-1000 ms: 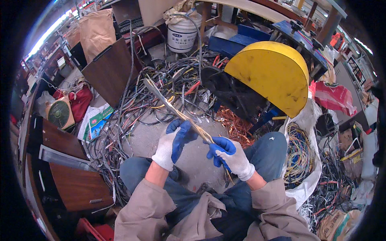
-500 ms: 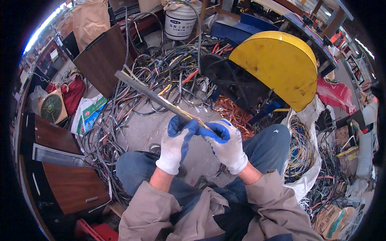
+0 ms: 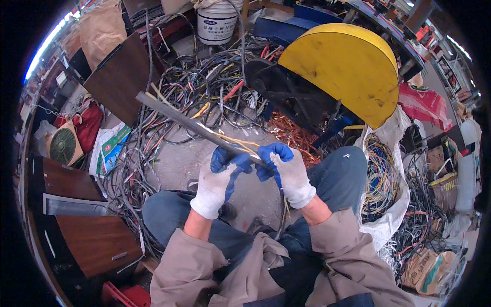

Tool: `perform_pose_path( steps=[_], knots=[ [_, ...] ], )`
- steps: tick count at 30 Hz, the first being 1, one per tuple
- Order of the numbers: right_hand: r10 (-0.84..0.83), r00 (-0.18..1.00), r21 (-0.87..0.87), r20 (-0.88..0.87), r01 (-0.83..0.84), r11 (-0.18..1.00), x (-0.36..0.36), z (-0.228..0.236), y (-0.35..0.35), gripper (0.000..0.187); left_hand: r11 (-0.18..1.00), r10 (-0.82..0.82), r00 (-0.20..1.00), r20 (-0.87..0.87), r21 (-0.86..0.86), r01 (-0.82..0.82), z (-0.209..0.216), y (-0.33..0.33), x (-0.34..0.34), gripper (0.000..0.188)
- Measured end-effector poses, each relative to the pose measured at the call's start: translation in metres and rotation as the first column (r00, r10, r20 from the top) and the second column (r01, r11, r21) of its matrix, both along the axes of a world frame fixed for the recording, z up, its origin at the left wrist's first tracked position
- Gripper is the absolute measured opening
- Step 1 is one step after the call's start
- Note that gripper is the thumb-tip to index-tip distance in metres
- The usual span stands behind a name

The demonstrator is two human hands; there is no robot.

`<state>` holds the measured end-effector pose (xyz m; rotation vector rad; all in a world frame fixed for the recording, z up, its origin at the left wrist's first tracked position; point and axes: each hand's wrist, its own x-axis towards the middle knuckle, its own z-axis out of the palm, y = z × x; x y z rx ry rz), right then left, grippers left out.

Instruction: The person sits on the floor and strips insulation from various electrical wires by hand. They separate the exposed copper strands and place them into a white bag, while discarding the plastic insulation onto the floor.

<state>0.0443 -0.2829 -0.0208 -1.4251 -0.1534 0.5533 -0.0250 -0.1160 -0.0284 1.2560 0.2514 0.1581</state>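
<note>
A thick grey cable (image 3: 181, 120) slants from the upper left down to my gloved hands, and yellowish and white inner wires (image 3: 236, 140) stand out along its side. My left hand (image 3: 217, 179), in a white glove with blue fingers, is closed around the cable near its lower part. Close beside it, my right hand (image 3: 289, 171), gloved alike, pinches the wires and cable with bent fingers. A thin cable end hangs below the right hand between my knees. The exact grip of the right fingertips is partly hidden.
Tangled cables (image 3: 204, 87) lie ahead and to the left. A yellow half-round guard (image 3: 342, 71) over a dark wheel stands ahead right, with copper scrap (image 3: 294, 135) beneath. At right is a white sack (image 3: 381, 225) of coloured wires; brown cabinets (image 3: 97, 238) stand left.
The view has shifted slightly. My right hand has turned upward, its fingers raised, and the yellowish wires now stand farther off the grey cable near my hands.
</note>
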Motion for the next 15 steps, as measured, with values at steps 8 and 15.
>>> perform_pose_path(
  steps=[8,15],
  knots=[
    [0.01,0.923,-0.152,0.384,0.053,0.987,0.012,0.0,0.001,0.016,0.977,0.214,0.977,-0.018,-0.01,-0.215,-0.014,-0.008,0.002,0.02],
    [0.344,0.732,-0.36,0.588,-0.144,0.922,0.017,0.013,0.005,0.031,0.955,0.223,0.974,-0.04,0.209,-0.21,-0.012,-0.002,-0.006,0.019]
  ],
)
